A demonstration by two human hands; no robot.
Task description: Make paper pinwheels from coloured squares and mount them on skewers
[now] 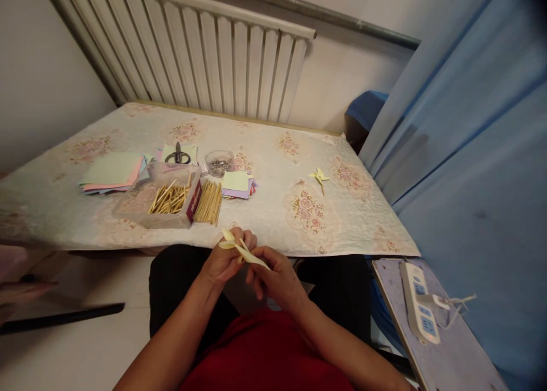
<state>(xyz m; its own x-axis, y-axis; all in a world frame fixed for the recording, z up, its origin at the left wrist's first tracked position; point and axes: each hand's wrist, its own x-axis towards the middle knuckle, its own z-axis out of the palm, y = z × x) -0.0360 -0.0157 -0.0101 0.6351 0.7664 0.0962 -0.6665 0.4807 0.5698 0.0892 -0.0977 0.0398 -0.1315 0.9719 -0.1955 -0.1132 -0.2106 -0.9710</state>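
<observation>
Right now both hands pinch a pale yellow folded paper pinwheel (240, 251) just before the near edge of the flower-patterned table (299, 168): left hand (224, 260) closed around its centre, right hand (276, 277) nipping one long blade. Light, thin and easily creased, it is probably best held by the folded centre.

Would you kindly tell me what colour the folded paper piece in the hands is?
Pale yellow; the folded paper piece shows best in the head view.

Home room: radiator (222, 55), flowered tablecloth (299, 208), curtain (470, 151).
</observation>
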